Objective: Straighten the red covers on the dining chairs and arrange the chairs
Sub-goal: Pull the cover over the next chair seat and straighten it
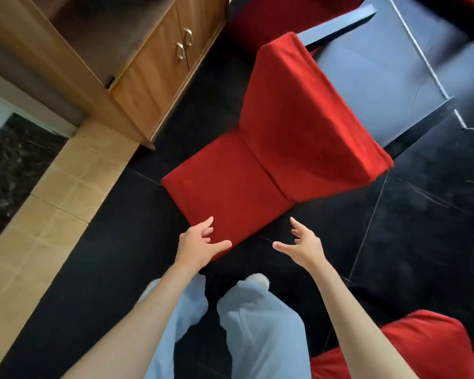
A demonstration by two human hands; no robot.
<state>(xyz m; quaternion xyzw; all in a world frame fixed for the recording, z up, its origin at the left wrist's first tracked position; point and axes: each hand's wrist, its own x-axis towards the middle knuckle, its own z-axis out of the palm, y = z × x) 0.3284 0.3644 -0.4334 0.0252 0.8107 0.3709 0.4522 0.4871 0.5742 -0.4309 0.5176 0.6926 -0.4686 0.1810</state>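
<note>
A dining chair in a red cover (271, 160) stands in front of me, its seat toward me and its backrest against the dark table (372, 86). The cover lies smooth over seat and back. My left hand (200, 242) is over the seat's near corner with fingers spread and relaxed, holding nothing. My right hand (304, 244) hovers over the dark floor just right of the seat's front edge, fingers spread, apart from the chair. Another red-covered chair (411, 348) shows at the bottom right, and a third red cover (279, 15) at the top.
A wooden cabinet (148, 69) with two metal handles stands to the left of the chair. The floor is black tile (394, 228) with a beige tiled strip (47, 214) on the left. My legs in light blue trousers (244, 324) are below the hands.
</note>
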